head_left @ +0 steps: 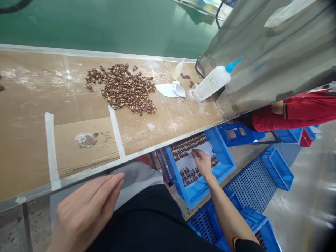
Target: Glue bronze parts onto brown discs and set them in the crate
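Note:
My right hand (201,162) reaches down into a blue crate (223,157) beside the bench. Its fingers are bent over a white sheet (193,167) lined with rows of small brown parts (187,146); what the fingertips hold, if anything, is hidden. My left hand (84,210) hovers near my lap below the bench's front edge, fingers stretched together, holding nothing. On the cardboard-covered bench (31,105) lies a loose pile of small brown parts (124,88).
A white squeeze bottle with a blue nozzle (214,81) lies at the right end of the bench, near a smaller bottle (178,69) and torn white paper (172,89). More blue crates (278,168) stand on the floor. Another person's red sleeve (301,110) shows at right.

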Motion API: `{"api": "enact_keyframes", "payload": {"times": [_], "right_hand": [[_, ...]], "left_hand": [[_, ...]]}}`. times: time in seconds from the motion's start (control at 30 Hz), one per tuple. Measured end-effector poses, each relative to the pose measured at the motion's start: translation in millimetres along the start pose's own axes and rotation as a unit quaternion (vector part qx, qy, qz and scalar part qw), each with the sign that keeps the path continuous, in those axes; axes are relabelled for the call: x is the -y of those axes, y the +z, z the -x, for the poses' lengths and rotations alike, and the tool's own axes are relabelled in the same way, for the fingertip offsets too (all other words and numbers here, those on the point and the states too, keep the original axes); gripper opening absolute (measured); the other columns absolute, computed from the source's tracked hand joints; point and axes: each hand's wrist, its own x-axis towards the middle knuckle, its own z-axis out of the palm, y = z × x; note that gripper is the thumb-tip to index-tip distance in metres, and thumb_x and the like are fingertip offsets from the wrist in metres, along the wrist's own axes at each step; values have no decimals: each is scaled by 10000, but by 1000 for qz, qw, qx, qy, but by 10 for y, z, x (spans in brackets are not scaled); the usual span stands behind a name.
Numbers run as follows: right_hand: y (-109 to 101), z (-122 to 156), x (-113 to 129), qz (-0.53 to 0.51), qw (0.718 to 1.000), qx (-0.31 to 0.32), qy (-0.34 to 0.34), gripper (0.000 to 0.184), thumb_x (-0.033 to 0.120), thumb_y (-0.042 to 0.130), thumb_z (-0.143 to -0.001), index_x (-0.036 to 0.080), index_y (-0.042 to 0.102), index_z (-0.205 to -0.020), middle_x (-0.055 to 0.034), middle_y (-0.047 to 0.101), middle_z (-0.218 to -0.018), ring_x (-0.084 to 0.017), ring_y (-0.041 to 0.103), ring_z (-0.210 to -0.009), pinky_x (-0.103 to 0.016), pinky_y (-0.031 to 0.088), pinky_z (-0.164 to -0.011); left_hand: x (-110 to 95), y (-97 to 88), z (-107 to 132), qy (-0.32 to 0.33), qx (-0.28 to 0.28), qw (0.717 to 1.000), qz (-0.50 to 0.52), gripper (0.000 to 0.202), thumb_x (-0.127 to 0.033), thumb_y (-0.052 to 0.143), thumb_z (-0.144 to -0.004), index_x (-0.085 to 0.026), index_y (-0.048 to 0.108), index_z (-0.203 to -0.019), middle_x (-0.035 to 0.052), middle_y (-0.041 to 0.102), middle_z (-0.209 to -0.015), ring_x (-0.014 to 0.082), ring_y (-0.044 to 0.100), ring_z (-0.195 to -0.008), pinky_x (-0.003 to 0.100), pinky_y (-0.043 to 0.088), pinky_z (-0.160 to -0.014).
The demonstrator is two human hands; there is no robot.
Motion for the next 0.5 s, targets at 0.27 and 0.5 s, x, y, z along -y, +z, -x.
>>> {"api": "enact_keyframes", "payload": {"times": [0.27,0.5], "right_hand": [[-191,-19,2032,-182,950,-48,-251,151,361,734,-1098,286,859,-1134,-29,854,-1046,-229,798,-927,-369,627,-898],[407,-729,3168,17,941,77,-328,177,208,662,-1086,235,833,-1124,-52,866,-1131,-219,797,-1032,-345,595,-956]], "left_hand": [[21,-141,29,4,-5,1000,5,264,-50,779,-1037,-175,763,-1270,59,872,-1060,212,843,-887,349,626,-910],[296,-432,565,-71,-74,994,-42,367,-101,838,-995,-273,810,-1319,7,896,-1130,240,866,-923,359,621,-989]]}}
